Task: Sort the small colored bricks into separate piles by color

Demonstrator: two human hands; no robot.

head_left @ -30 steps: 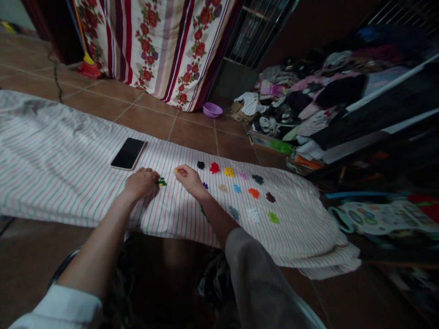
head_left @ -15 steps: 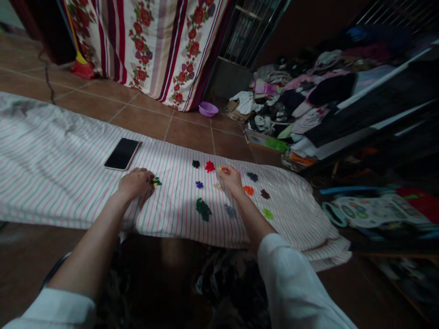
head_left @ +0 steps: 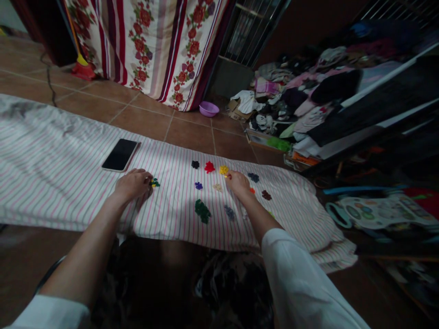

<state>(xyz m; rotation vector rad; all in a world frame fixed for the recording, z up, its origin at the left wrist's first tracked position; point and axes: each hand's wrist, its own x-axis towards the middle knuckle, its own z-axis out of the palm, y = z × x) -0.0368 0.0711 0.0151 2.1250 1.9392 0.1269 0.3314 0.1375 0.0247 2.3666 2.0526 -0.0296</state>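
Observation:
My right hand (head_left: 238, 182) is pinched beside a small pile of yellow pieces (head_left: 224, 169), with a small yellow piece (head_left: 226, 176) at its fingertips. My left hand (head_left: 133, 183) rests on the striped cloth, fingers curled against a few green and yellow pieces (head_left: 155, 183); whatever lies under the fingers is hidden. Around my right hand are piles of red pieces (head_left: 209, 167), beige pieces (head_left: 217, 187), dark grey pieces (head_left: 253, 177) and partly covered orange pieces (head_left: 252, 190). Nearer me lie dark green pieces (head_left: 202, 211) and blue-grey pieces (head_left: 229, 212).
Left of the piles, a phone (head_left: 120, 155) lies on the striped cloth (head_left: 68, 183). Black pieces (head_left: 195, 164), purple pieces (head_left: 198, 185) and brown pieces (head_left: 266, 195) sit there too. Beyond are a purple basin (head_left: 209, 109) on the tiled floor and heaped clothes (head_left: 295, 91).
My right hand has shifted right and slightly toward me, uncovering the yellow pile and beige pieces while covering more of the orange ones. My left hand has barely moved.

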